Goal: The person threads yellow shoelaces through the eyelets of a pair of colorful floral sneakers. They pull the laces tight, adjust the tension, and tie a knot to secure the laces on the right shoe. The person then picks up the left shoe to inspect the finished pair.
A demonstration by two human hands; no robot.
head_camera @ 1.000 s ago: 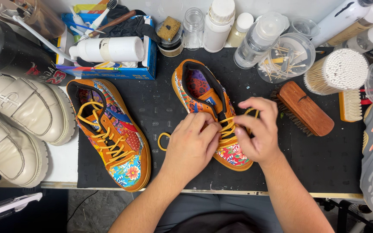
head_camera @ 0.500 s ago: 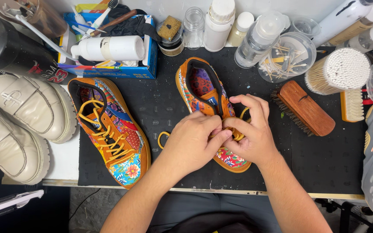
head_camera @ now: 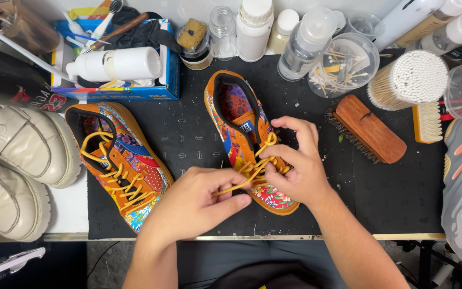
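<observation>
Both your hands work at the patterned shoe [head_camera: 241,128] in the frame's centre: left hand [head_camera: 196,206] pinches the yellow lace [head_camera: 241,184], right hand [head_camera: 300,166] grips lace loops.

Bright, even light from above; soft shadows under the hands, slight glare on bottles, sharp focus throughout

Packages and labels at the tabletop's back edge

An open blue cardboard box [head_camera: 135,92] stands at back left, a white bottle [head_camera: 114,64] lying across it; a small blue tongue label [head_camera: 246,127] shows inside the middle shoe [head_camera: 244,128].
</observation>
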